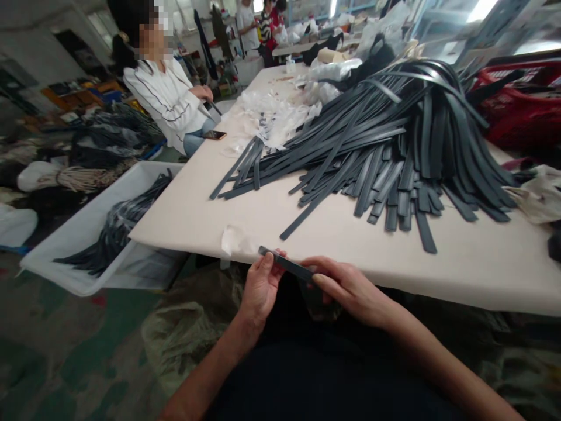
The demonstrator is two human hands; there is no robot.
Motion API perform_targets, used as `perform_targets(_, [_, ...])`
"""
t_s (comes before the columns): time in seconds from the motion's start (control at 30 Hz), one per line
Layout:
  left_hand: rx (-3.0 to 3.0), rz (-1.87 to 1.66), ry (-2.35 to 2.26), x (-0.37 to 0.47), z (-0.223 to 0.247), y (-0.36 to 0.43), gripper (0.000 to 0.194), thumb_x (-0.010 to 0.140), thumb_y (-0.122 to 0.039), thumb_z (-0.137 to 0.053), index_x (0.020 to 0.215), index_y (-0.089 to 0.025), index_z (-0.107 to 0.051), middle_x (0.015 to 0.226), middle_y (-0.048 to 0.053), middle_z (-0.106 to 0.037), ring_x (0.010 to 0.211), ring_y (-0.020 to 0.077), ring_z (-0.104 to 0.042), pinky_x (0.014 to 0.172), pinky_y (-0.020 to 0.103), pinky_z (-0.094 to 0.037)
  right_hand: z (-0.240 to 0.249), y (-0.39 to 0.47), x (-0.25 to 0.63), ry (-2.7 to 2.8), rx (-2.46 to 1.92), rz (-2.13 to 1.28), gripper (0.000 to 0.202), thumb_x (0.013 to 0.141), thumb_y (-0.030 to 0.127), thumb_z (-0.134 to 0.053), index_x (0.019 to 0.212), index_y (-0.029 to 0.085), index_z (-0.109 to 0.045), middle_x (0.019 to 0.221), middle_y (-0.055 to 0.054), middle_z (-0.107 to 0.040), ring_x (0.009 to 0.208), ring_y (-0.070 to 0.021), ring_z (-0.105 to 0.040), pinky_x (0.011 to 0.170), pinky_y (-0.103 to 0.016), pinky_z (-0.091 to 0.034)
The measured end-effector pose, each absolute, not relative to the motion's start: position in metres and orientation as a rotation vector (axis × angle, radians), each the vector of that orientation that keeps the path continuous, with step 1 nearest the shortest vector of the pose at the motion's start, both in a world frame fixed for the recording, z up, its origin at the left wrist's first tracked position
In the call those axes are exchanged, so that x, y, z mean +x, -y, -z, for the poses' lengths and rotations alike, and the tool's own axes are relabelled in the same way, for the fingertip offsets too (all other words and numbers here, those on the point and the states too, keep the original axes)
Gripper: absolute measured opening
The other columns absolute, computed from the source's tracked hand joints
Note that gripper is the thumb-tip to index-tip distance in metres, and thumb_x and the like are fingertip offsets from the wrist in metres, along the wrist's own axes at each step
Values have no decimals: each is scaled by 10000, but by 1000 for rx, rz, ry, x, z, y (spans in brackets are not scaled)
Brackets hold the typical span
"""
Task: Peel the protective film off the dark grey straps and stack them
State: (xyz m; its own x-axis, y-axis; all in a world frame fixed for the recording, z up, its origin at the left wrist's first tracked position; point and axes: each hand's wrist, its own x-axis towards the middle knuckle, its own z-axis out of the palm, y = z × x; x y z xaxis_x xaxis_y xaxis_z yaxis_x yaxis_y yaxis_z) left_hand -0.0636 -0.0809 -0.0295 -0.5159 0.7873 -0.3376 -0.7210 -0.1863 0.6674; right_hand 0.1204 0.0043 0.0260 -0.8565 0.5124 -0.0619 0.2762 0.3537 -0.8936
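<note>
I hold one dark strap [294, 268] in front of my body, at the near edge of the table [184, 204], with both hands on it. My left hand [260, 290] pinches it close to its far tip, thumb on top and fingers beneath; a short bit pokes out past that thumb. My right hand [346, 285] grips it further along, thumb on the near side and the first finger laid over the far side. Whether more of it hangs under my right palm, I cannot tell.

The long axis is what matters here: the strap slants between my hands, its tip pointing away from me and to the left, the other part coming back toward my right hand. So my left hand is the nearer one to the tip, and my right hand sits lower along the line.

Beyond my hands, the pile of straps [385, 131] spreads over the table, ahead and mostly to the right. One loose strap [309, 211] reaches out of it toward me, its end well short of my fingers. A plastic scrap [234, 238] lies just beside the tip I hold.
</note>
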Motion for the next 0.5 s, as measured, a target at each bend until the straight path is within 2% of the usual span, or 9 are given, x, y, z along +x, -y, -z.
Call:
perform_targets(0.07, [71, -1970, -1006, -77, 23, 87, 331, 582, -370, -910, 790, -190, -726, 831, -9, -759, 858, 150, -700, 817, 274, -536, -36, -9, 139, 2333, -721, -1581, 359, 985, 400, -451, 1300, 251, -537, 781, -4, -653, 543, -136, -587, 539, -249, -500])
perform_targets(0.13, [57, -1992, -996, -82, 17, 96, 344, 587, -384, -907, 813, -193, -732, 844, -2, -764, 852, 151, -702, 798, 271, -536, -40, -14, 145, 2345, -732, -1486, 349, 971, 385, -482, 1299, 276, -531, 711, 19, -623, 483, -127, -535, 468, -234, -462])
perform_targets(0.27, [66, -1945, -912, -62, 13, 111, 307, 658, -376, -873, 857, -178, -749, 911, 40, -771, 843, 159, -702, 788, 272, -538, -38, -15, 100, 2475, -571, -1265, 300, 939, 303, -504, 1221, 268, -599, 647, 29, -627, 511, -135, -548, 503, -239, -438])
perform_targets(0.4, [82, -2023, -872, -60, 11, 122, 269, 705, -363, -845, 862, -163, -756, 929, 52, -769, 843, 155, -697, 802, 265, -541, -45, -5, 41, 2557, -425, -1300, 358, 919, 294, -514, 1262, 228, -594, 717, 11, -685, 522, -131, -573, 531, -236, -442])
perform_targets(0.5, [-13, -2215, -893, -89, 9, 138, 279, 684, -366, -860, 865, -178, -758, 936, 48, -774, 884, 154, -700, 814, 249, -538, -62, -6, 31, 2634, -341, -1326, 445, 908, 311, -542, 1349, 250, -535, 804, 0, -725, 524, -134, -586, 516, -238, -442])
